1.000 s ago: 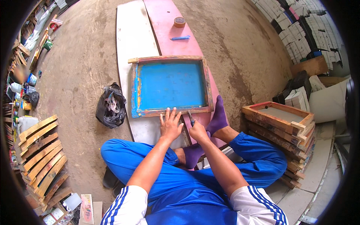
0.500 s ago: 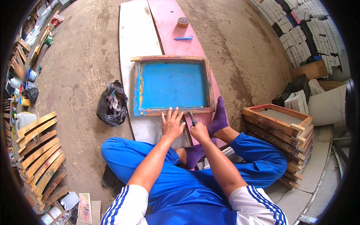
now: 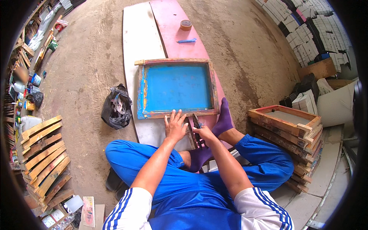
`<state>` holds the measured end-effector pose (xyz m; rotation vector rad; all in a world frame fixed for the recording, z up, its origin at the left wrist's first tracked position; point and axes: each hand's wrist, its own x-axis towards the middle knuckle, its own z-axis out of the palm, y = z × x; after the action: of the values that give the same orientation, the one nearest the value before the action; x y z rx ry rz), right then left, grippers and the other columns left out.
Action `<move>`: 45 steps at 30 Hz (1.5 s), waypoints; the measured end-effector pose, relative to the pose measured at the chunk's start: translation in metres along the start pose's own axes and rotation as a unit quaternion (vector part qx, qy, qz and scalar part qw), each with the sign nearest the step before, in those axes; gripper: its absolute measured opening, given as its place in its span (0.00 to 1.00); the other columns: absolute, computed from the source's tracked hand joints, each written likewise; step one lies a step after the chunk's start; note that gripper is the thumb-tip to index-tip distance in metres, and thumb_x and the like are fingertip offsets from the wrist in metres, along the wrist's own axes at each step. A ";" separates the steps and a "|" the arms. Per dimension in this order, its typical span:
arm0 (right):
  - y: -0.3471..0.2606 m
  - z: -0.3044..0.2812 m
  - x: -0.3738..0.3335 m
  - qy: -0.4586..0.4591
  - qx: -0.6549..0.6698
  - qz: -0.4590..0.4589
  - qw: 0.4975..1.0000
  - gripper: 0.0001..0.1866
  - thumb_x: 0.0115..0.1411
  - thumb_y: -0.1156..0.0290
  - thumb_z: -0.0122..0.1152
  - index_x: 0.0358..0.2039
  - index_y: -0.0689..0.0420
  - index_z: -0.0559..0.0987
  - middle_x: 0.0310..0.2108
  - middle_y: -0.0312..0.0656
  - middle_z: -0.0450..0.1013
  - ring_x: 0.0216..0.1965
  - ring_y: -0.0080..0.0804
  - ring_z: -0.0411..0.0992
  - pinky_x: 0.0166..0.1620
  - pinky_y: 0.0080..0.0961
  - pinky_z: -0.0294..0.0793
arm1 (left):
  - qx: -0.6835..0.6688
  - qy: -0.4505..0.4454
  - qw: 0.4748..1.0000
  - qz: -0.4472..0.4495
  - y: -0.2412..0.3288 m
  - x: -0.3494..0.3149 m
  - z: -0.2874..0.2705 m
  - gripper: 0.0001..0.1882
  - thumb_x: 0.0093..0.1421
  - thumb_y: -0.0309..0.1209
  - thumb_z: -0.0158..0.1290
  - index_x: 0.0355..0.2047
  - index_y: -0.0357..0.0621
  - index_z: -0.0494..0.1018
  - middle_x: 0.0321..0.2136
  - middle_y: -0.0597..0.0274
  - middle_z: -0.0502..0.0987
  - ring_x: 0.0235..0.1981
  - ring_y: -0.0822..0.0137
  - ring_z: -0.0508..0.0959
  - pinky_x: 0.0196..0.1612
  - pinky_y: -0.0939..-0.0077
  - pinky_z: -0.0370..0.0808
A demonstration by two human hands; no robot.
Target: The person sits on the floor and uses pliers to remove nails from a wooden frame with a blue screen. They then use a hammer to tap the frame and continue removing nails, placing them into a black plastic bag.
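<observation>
Blue screen frame (image 3: 176,88) lies just ahead of the spread left hand (image 3: 175,126), while the right hand (image 3: 204,134) pinches pliers (image 3: 196,123) beside it.

The floor (image 3: 88,61) is bare packed earth, brown and mottled, lit by even daylight. A white board (image 3: 138,42) and a pink board (image 3: 172,23) lie side by side on it, running from near to far. At the left, wooden pallets (image 3: 42,153) lie beside cluttered shelves (image 3: 23,76). A black plastic bag (image 3: 116,107) sits left of the boards. On the right stands a stack of wooden frames (image 3: 283,130); far right, stacked white blocks (image 3: 306,38).
</observation>
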<state>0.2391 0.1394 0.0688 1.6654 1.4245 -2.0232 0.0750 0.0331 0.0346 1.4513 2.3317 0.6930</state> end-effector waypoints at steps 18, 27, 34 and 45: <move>-0.096 0.132 -0.012 -0.268 -0.062 -0.025 0.961 0.25 0.72 0.49 0.57 0.60 0.53 0.73 0.46 0.50 0.81 0.45 0.39 0.82 0.40 0.45 0.83 | -0.224 0.298 0.923 -0.096 -0.098 0.001 -0.105 0.07 0.70 0.32 0.54 0.37 0.42 0.75 0.27 0.54 0.77 0.31 0.53 0.79 0.35 0.57 0.74; -0.068 0.145 0.006 -0.209 -0.177 -0.126 0.953 0.26 0.70 0.50 0.60 0.51 0.63 0.77 0.40 0.49 0.81 0.41 0.40 0.81 0.42 0.43 0.80 | -0.104 0.436 0.803 -0.393 -0.219 0.001 -0.154 0.15 0.65 0.39 0.60 0.30 0.38 0.79 0.29 0.50 0.84 0.32 0.48 0.84 0.38 0.54 0.77; -0.047 0.146 0.011 0.056 -0.556 -0.348 0.753 0.25 0.61 0.50 0.68 0.51 0.53 0.78 0.45 0.52 0.76 0.50 0.56 0.75 0.50 0.49 0.76 | -0.176 0.356 0.850 -0.345 -0.200 0.014 -0.139 0.19 0.65 0.43 0.61 0.29 0.37 0.81 0.26 0.48 0.84 0.30 0.51 0.85 0.36 0.56 0.78; -0.053 0.174 0.036 0.173 -0.512 -0.460 0.704 0.21 0.58 0.51 0.70 0.42 0.54 0.80 0.37 0.44 0.76 0.45 0.46 0.74 0.45 0.42 0.74 | -0.180 0.193 0.947 -0.185 -0.178 0.085 -0.143 0.14 0.66 0.32 0.56 0.47 0.38 0.82 0.44 0.47 0.83 0.46 0.50 0.83 0.52 0.60 0.78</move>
<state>0.0746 0.0559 0.0552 0.8111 3.0939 -0.5612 -0.1665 0.0094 0.0558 0.7420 2.4761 1.2951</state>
